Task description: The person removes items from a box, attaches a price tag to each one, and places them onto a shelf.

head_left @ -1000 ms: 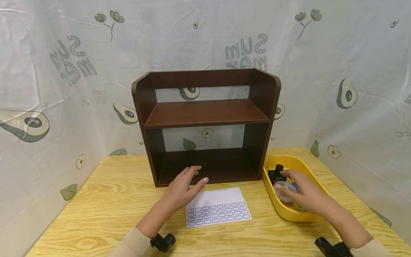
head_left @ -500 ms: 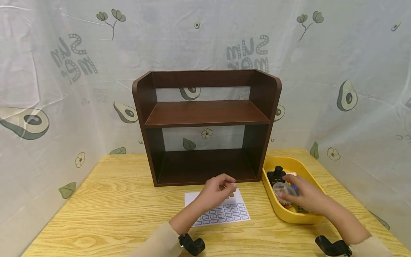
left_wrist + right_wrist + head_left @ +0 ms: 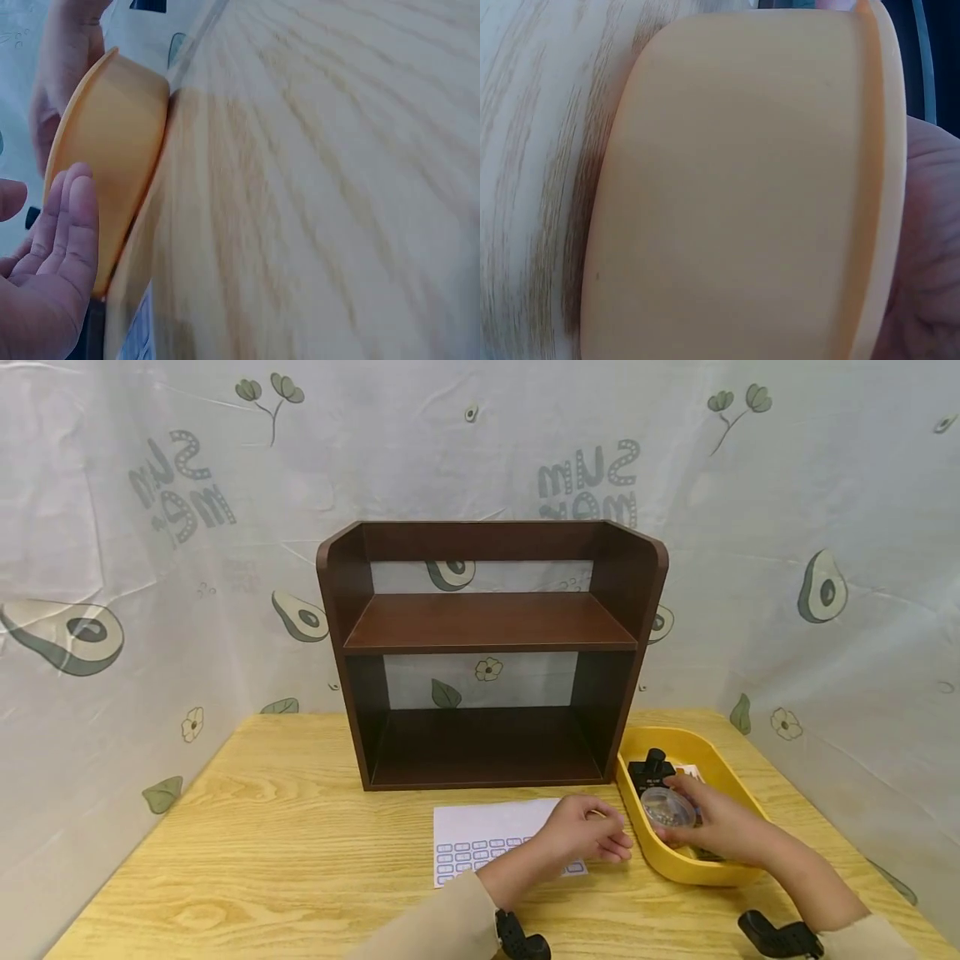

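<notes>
My right hand (image 3: 708,822) reaches into the yellow basket (image 3: 660,857) and grips a small clear round tub (image 3: 667,808), thumb on the near side and fingers on the far side. Small bits show through the tub. Just left of the basket hovers my left hand (image 3: 588,831), holding nothing, its fingers loosely bent. In the left wrist view those fingers (image 3: 75,225) overlap the basket's outer wall (image 3: 124,112). A black bottle-like item (image 3: 651,770) lies in the basket behind the tub. From the right wrist, the basket wall (image 3: 727,187) hides the held tub.
A dark brown two-tier shelf (image 3: 491,622) stands at the back of the wooden table (image 3: 285,827), its right side against the basket. In front of it lies a white sheet (image 3: 480,822) printed with small boxes, partly under my left forearm. A patterned curtain (image 3: 480,443) surrounds the table.
My left hand has moved right, from over the paper to beside the basket, its fingers curling a little. My right fingers have closed around the clear tub, which now tilts slightly.
</notes>
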Demonstrator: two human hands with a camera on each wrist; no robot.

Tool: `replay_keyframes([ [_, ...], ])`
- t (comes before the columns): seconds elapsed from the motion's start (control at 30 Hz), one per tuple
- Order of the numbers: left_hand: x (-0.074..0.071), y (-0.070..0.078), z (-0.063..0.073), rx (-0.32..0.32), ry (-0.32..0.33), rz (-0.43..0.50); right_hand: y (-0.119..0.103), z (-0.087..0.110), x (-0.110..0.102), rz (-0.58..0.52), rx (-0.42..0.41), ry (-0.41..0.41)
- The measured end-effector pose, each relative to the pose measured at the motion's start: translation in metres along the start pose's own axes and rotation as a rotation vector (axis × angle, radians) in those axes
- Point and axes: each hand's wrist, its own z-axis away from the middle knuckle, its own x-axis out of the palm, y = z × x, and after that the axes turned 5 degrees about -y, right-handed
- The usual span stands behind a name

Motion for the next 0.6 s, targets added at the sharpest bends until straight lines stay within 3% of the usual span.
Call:
replay_keyframes([
  [0.3, 0.027, -0.002, -0.012, -0.034, 0.028, 0.088, 0.007, -0.001, -0.005, -0.057, 0.042, -0.027],
  [0.6, 0.031, -0.005, -0.014, -0.034, 0.041, 0.106, 0.011, -0.001, -0.001, -0.103, 0.037, -0.012],
])
